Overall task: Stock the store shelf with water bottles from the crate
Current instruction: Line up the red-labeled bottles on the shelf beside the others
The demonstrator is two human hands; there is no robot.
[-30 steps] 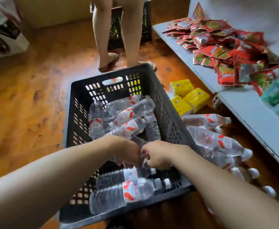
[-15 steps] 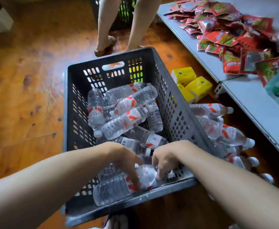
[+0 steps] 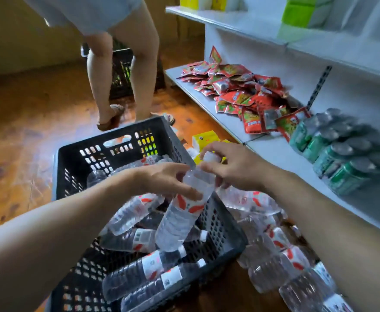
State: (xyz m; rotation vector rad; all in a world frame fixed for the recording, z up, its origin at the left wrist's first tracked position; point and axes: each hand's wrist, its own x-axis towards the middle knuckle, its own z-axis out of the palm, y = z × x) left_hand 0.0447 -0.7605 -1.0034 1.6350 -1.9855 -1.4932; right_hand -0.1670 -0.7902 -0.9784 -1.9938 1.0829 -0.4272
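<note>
No text is showing clearly enough to read. The bottles (image 3: 184,219) are carrying white labels with red marks, but the lettering is blurring out. A barcode patch is showing on one label in the crate (image 3: 220,224), its digits too small. The red packets (image 3: 240,91) are bearing print that is staying illegible.

I see a black crate (image 3: 126,154) with a pattern of slotted holes in its walls. The bottle (image 3: 180,219) I hold is clear, with a white cap and a white label marked in red. The floor (image 3: 27,122) is orange-brown wood with dark knots. The shelf (image 3: 281,158) is white. On it lie red packets (image 3: 240,91) with green touches and green cans (image 3: 333,154) with silver tops. Yellow boxes (image 3: 206,139) sit below.
</note>
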